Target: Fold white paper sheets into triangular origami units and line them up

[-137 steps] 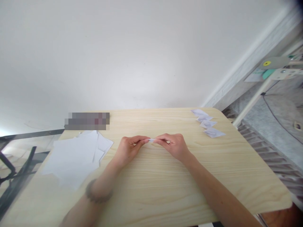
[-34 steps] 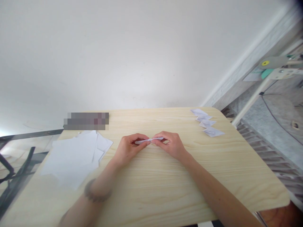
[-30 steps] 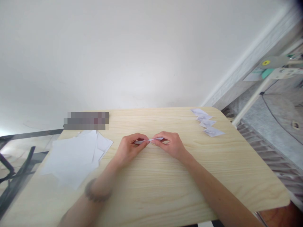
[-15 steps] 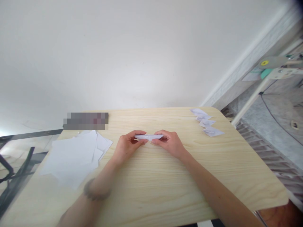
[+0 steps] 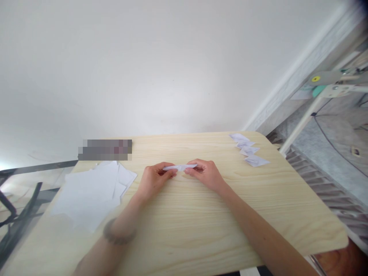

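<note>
Sheets [image 5: 89, 188] block left of the left grip [image 5: 152, 178]; bare table [image 5: 273, 195] opens right of the right grip [image 5: 207, 172], folded papers [image 5: 255, 160] beyond

The left hand [image 5: 153, 179] and right hand [image 5: 207, 173] pinch folded paper [image 5: 180, 168] mid-frame. On the bench [image 5: 181, 226], loose sheets [image 5: 89, 189] lie left, folded pieces [image 5: 256, 160] right.

No text, label, brand or number can be read. The dark patch [image 5: 105, 149] at the left of the frame is masked by coarse pixels; on the yellow disc [image 5: 316, 79] at the upper right, only a dark centre can be made out.
</note>
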Available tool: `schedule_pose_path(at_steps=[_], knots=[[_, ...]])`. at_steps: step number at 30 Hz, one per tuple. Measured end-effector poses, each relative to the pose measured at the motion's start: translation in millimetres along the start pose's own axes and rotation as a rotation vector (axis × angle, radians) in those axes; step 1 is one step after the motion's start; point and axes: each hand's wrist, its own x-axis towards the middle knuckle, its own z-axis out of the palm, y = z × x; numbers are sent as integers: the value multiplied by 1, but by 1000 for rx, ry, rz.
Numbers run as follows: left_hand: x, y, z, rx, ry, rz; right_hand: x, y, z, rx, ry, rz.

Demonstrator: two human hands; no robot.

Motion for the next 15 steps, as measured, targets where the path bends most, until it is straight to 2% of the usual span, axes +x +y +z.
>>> schedule_pose_path(at_steps=[4,10,15], knots=[[0,3,-1,41,-1,10,0,1,1,-41,36,-25],[-2,6,2,50,-69,48,-1,-6,3,-133,-5,-129],[-5,9,3,65,-53,116,-2,-13,4,-180,-37,-223]])
